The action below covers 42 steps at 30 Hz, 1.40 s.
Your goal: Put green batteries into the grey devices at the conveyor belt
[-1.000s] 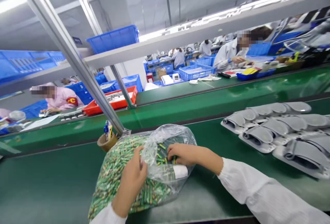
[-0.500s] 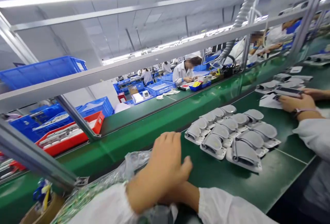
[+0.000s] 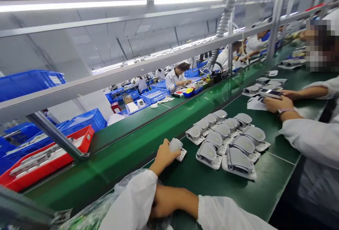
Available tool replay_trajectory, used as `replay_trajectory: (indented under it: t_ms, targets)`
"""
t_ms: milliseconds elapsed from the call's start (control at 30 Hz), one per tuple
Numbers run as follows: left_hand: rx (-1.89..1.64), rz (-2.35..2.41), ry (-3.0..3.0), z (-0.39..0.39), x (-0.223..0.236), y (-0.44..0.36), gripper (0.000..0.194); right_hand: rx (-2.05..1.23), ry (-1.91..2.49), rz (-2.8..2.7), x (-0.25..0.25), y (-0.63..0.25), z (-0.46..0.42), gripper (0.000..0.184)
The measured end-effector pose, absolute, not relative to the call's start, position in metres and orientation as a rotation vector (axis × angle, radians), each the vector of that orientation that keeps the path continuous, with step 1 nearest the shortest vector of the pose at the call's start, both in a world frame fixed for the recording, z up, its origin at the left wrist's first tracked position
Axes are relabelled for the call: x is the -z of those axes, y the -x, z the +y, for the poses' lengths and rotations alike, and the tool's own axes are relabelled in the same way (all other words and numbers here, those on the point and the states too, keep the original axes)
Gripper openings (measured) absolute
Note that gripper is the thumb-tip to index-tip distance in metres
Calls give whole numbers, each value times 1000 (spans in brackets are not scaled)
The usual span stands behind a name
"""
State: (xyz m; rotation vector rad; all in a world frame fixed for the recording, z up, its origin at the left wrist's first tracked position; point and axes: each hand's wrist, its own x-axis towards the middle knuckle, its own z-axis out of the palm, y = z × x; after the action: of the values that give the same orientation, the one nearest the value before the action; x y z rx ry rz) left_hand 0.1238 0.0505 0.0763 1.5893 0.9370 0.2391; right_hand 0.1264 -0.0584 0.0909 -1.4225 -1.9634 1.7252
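Observation:
My left hand (image 3: 164, 155) reaches forward over the green bench top (image 3: 182, 177). Its fingers are closed around a wrist blood pressure monitor (image 3: 176, 145), which has a curled grey cuff on a white plastic base. Several similar monitors (image 3: 215, 139) stand in close rows just to the right of that hand. My right hand (image 3: 162, 201) is low in the view, crossing beneath my left sleeve, near a clear plastic bag. Its fingers are hidden, so what it holds does not show.
A plastic bag (image 3: 92, 207) with green parts lies at lower left. A metal post (image 3: 57, 134) and a red tray (image 3: 50, 156) stand beyond it. On the right, a co-worker's hands (image 3: 279, 103) hold a grey device near more cuffs.
My left hand has gone forward from above my right wrist and closed on a monitor at the left of the rows. The view has swung right, showing more of the co-worker.

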Motion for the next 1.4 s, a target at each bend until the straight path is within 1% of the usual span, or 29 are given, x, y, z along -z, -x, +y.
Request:
replay_trajectory:
  t_ms: [67, 133, 233, 300, 367, 467, 667, 733, 833, 900, 1000, 1133, 1267, 1400]
  targets:
    - [-382, 969, -1441, 47, -47, -88, 41, -1818, 1427, -1742, -112, -126, -49, 27]
    - [-517, 1021, -1277, 37, -14, -55, 50, -1752, 1610, -1529, -125, -132, -40, 32]
    - [-736, 1016, -1078, 18, 25, -24, 64, -1515, 1839, -1435, -124, -153, -32, 53]
    - [-808, 929, -1015, 8, 33, -17, 68, -1315, 2001, -1490, -113, -169, -30, 62]
    - [-786, 836, -996, 3, 30, -16, 73, -1121, 2184, -1492, -100, -181, -32, 63]
    - [-718, 742, -980, 3, 20, -16, 76, -935, 2300, -1468, -88, -188, -38, 56]
    - [-653, 783, -993, 1, 14, -16, 74, -951, 2277, -1540, -91, -184, -46, 45]
    - [-650, 799, -1021, -1, 14, -17, 74, -910, 2263, -1565, -91, -185, -47, 44]
    - [-664, 784, -1052, -2, 15, -18, 75, -761, 2212, -1626, -88, -187, -50, 43]
    - [-667, 768, -1059, -3, 16, -19, 74, -684, 2201, -1629, -85, -189, -53, 45]
    - [-650, 773, -1072, -3, 15, -19, 74, -694, 2236, -1590, -83, -191, -55, 48]
    - [-630, 786, -1083, -3, 14, -20, 75, -668, 2228, -1640, -85, -190, -56, 44]
    - [-645, 793, -1071, -3, 13, -21, 73, -582, 2193, -1834, -90, -189, -56, 36]
    - [-633, 796, -1089, -2, 13, -22, 73, -391, 2171, -2106, -94, -188, -58, 31]
